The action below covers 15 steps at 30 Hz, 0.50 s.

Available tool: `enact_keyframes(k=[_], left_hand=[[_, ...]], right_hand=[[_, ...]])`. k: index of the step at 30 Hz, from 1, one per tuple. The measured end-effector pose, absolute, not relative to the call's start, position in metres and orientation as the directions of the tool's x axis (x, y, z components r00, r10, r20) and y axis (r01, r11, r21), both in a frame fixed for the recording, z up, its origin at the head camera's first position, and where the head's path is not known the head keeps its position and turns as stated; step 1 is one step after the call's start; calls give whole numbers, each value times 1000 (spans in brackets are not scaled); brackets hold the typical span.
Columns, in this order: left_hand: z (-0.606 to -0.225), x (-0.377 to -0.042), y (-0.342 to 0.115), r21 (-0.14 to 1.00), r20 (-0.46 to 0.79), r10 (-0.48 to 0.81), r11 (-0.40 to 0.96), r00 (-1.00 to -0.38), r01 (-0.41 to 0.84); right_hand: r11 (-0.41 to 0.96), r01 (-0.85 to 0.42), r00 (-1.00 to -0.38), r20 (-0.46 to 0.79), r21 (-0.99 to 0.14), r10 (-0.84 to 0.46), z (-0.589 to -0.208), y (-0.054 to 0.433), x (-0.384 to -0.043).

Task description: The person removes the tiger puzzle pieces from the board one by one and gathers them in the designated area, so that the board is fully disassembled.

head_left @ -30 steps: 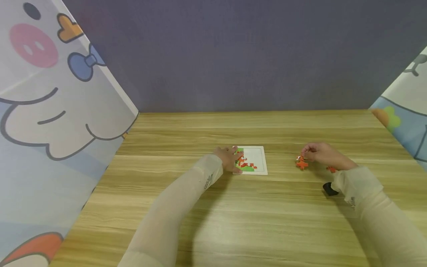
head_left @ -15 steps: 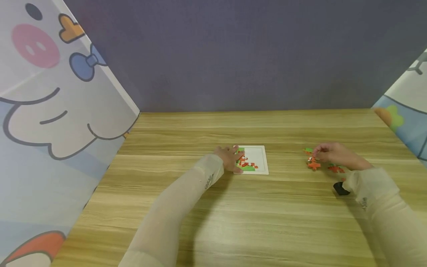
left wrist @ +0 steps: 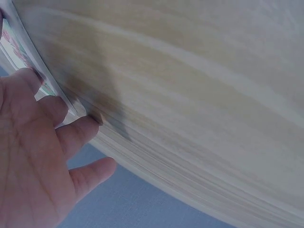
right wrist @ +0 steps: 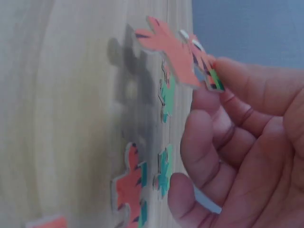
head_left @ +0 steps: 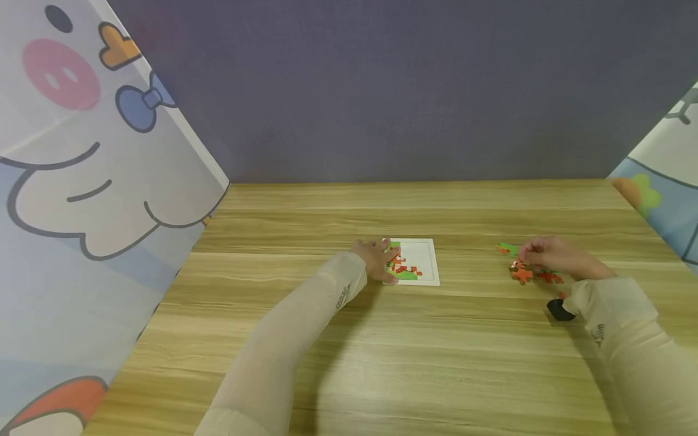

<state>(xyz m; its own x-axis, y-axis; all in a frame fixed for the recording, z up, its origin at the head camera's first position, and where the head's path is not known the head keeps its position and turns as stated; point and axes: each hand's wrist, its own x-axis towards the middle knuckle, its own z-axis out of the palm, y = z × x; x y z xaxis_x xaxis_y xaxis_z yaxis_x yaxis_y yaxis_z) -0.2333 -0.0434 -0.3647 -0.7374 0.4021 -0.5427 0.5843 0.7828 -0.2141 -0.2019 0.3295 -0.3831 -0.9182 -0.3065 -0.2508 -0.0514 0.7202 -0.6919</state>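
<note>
My left hand [head_left: 373,259] rests with spread fingers on the left side of a white puzzle tray [head_left: 427,253]. Inside the tray, orange and green puzzle pieces [head_left: 406,275] lie along the left and lower edges, partly hidden by that hand. My right hand [head_left: 564,259] pinches puzzle pieces above the table on the right. The right wrist view has an orange piece [right wrist: 173,53] and, behind it, a striped orange-and-green one [right wrist: 204,59] at the fingertips. Their shadow falls on the wood. Whether the two are joined, I cannot tell.
Several loose pieces lie near my right hand: a green one [head_left: 508,249], a red-orange one [head_left: 549,277] and others partly covered. A black object [head_left: 560,310] is by the right cuff. A grey panel [head_left: 409,91] stands behind the wooden table [head_left: 436,351], with cartoon-printed panels at both sides.
My right hand has shifted right with the orange pieces, uncovering the green and red-orange pieces on the table. My left hand has stayed on the tray.
</note>
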Motion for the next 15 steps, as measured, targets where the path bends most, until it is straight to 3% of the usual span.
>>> enact_keyframes(k=[15], left_hand=[[-363,-232,-43,-228,-540,383,791,-750,568]], right_hand=[[703,39,-891,-343,-710,-296,-389,324,-204]])
